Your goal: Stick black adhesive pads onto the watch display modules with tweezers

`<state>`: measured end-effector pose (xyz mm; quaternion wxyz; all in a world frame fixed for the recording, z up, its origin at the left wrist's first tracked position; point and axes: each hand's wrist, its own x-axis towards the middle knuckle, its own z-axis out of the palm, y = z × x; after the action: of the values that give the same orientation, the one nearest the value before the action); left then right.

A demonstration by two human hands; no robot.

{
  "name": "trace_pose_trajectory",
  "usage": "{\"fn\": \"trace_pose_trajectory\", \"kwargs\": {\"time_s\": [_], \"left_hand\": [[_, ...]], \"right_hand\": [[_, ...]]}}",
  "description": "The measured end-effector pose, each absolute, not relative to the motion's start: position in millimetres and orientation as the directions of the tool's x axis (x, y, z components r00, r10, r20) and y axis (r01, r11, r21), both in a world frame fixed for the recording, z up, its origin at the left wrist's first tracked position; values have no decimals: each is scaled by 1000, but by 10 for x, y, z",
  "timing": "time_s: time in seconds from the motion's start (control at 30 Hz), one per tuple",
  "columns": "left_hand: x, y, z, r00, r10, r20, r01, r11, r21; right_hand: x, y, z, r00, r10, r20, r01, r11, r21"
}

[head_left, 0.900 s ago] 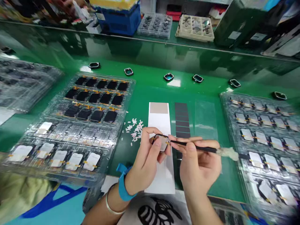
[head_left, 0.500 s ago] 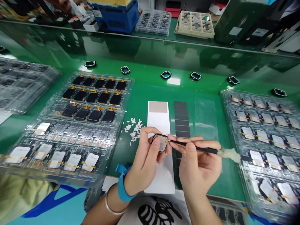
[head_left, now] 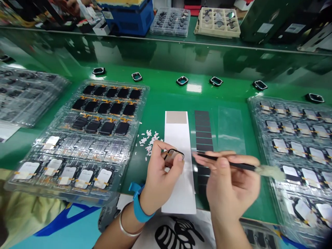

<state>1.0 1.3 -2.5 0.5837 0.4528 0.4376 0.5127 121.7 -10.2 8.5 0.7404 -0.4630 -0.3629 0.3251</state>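
Between the thumb and fingers of my left hand [head_left: 164,176] is a small watch screen [head_left: 172,157] with a dark rim, its back turned up. My right hand [head_left: 230,180] grips black tweezers [head_left: 230,164] whose tail end is wrapped in whitish material. The tweezer tips point left, a short way from the screen and apart from it. Below both hands lies a white sheet [head_left: 177,138] with a grey-brown band near its top. A strip of dark rectangular stickers [head_left: 203,129] runs beside it, partly hidden by my right hand. Small white pieces [head_left: 149,140] are scattered left of the sheet.
A clear tray [head_left: 64,152] of watch screens lies on the left, another tray [head_left: 287,138] on the right. Several watch cases [head_left: 182,81] line the back of the green mat. Above, a shelf holds a blue box [head_left: 127,17] and compartment trays [head_left: 169,21].
My right hand has drawn the tweezers to the right, away from the screen. My left thumb has shifted over the screen, which has turned slightly.
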Motion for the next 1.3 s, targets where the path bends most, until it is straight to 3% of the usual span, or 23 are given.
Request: {"fn": "trace_pose_trajectory", "kwargs": {"time_s": [0.17,0.47,0.6,0.73,0.93,1.07,1.3], "left_hand": [[-21,22,-4,225,961,-160,-190,204,960],[-50,-7,78,479,841,-250,4,282,959],[-13,-12,105,552,802,-230,220,126,967],[77,-55,133,657,739,-147,384,-160,909],[164,-96,66,837,546,42,342,-580,739],[170,-104,3,847,522,99,338,-673,658],[146,-106,8,829,536,159,335,-704,626]], "right_hand": [[1568,-176,78,632,730,261,20,322,-947],[2020,-592,-71,419,902,107,123,61,-991],[2055,-732,-118,377,925,45,104,6,-995],[2079,-818,-164,342,939,37,103,2,-995],[2120,-851,-205,283,957,59,137,20,-990],[2128,-864,-225,274,960,59,127,25,-992],[2100,-858,-195,328,942,63,93,34,-995]]}}
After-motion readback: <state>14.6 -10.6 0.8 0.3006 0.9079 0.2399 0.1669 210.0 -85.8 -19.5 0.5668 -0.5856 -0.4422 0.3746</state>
